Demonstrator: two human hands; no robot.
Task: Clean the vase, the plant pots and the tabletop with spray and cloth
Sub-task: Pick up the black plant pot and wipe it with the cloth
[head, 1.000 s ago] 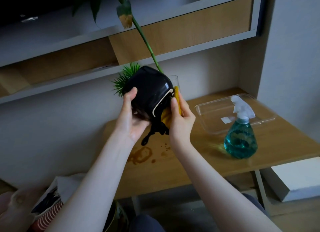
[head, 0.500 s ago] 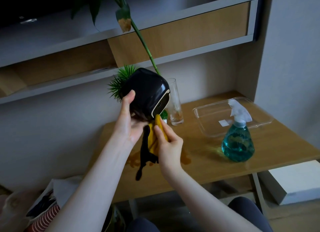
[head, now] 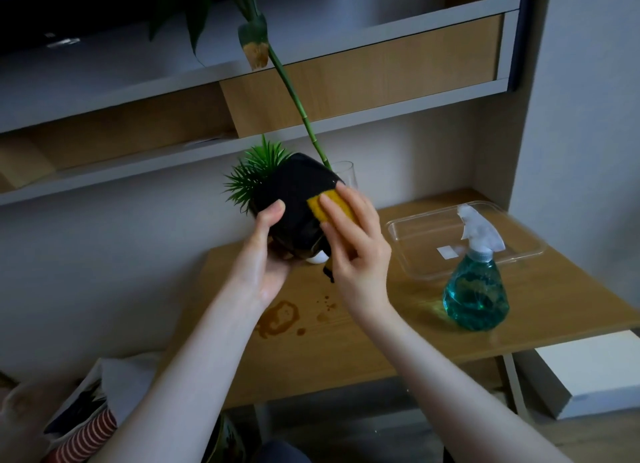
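Note:
My left hand (head: pixel 266 254) grips a black plant pot (head: pixel 294 192) tilted on its side in the air above the wooden tabletop (head: pixel 381 341); its green spiky plant (head: pixel 256 178) points to the back left. My right hand (head: pixel 356 251) presses a yellow and black cloth (head: pixel 332 204) flat against the pot's side with straight fingers. Behind the pot stands a clear glass vase (head: pixel 346 175) with a long green stem (head: pixel 294 99); the pot and hand hide most of it. A teal spray bottle (head: pixel 476 289) stands on the table to the right.
A clear plastic tray (head: pixel 415 234) lies behind the spray bottle. Brown stains (head: pixel 280 317) mark the tabletop under my hands. Shelves (head: pixel 346 81) run along the wall above. A white box (head: pixel 588 372) sits low at the right, and bags (head: pixel 86 421) lie at the lower left.
My right hand moved the cloth up from under the pot onto its upper side. The pot turned slightly in my left hand and now hides more of the vase.

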